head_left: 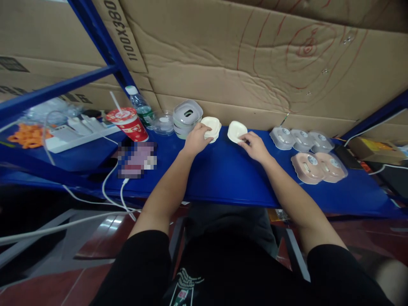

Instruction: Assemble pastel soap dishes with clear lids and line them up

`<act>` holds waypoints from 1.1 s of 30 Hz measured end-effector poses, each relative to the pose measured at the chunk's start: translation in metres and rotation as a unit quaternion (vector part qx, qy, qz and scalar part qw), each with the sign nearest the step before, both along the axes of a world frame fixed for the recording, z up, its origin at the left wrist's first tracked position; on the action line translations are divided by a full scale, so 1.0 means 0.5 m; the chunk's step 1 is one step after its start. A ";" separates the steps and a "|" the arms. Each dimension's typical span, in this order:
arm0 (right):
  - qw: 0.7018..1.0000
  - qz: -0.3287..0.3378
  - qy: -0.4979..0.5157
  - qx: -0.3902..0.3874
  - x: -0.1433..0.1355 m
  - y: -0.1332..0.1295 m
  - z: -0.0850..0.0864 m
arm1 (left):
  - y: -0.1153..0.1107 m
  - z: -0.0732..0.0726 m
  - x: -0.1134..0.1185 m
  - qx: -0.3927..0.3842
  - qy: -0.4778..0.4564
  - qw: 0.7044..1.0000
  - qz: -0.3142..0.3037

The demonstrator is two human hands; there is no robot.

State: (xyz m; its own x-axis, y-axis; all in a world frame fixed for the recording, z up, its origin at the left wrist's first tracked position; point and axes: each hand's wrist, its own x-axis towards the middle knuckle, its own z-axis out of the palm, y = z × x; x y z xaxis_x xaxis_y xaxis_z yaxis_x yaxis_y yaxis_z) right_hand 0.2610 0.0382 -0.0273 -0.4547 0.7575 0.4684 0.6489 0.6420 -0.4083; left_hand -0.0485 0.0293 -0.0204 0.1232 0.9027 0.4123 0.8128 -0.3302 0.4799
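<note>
Near the back of the blue shelf (229, 178), my left hand (196, 139) holds the near left edge of a small stack of cream square dishes (211, 126), fingers on top and thumb at the front. To its right, my right hand (255, 146) pinches the lower right corner of a single cream square dish (236, 129) between thumb and fingers. A gap of blue surface lies between the stack and the single dish. Just left of the stack stands a pile of grey-lidded containers (188, 114), partly behind my left hand.
At left are a red paper cup (130, 127) with a straw, a water bottle (140, 106), a clear round tub (164, 123), a blurred-out item (135, 159) and a power strip (76, 136). Grey packs (301, 139) and pink packs (318, 167) lie at right. Cardboard (204, 63) walls the back.
</note>
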 end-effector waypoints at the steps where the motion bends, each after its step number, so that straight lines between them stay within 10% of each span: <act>1: 1.000 -0.003 0.007 0.012 -0.017 0.004 0.015 | 0.000 0.002 -0.001 0.012 -0.011 1.000 0.009; 7: 0.995 -0.010 -0.098 0.022 -0.175 0.059 0.091 | 0.001 0.011 -0.008 0.095 -0.078 0.987 0.107; 13: 0.993 -0.028 -0.114 0.034 -0.262 0.053 0.079 | -0.003 0.014 -0.007 0.124 -0.108 0.978 0.127; 20: 0.978 -0.183 -0.090 0.051 -0.045 0.027 0.043 | 0.002 0.008 0.000 0.087 -0.078 0.991 0.066; 26: 0.896 -0.419 -0.136 -0.048 0.163 0.038 0.002 | -0.004 0.008 0.015 0.068 -0.054 0.996 0.003; 33: 0.950 -0.307 -0.066 0.005 0.163 0.017 -0.031 | -0.015 0.010 0.028 0.059 -0.025 0.998 -0.024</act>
State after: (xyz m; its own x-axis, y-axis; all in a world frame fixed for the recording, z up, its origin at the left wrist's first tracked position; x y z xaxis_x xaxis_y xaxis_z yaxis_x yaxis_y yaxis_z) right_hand 0.3423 0.0468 -0.0428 0.0155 0.8950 0.4459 0.9469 0.1301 -0.2939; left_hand -0.0345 0.0218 -0.0155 0.1409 0.8407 0.5229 0.7705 -0.4248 0.4753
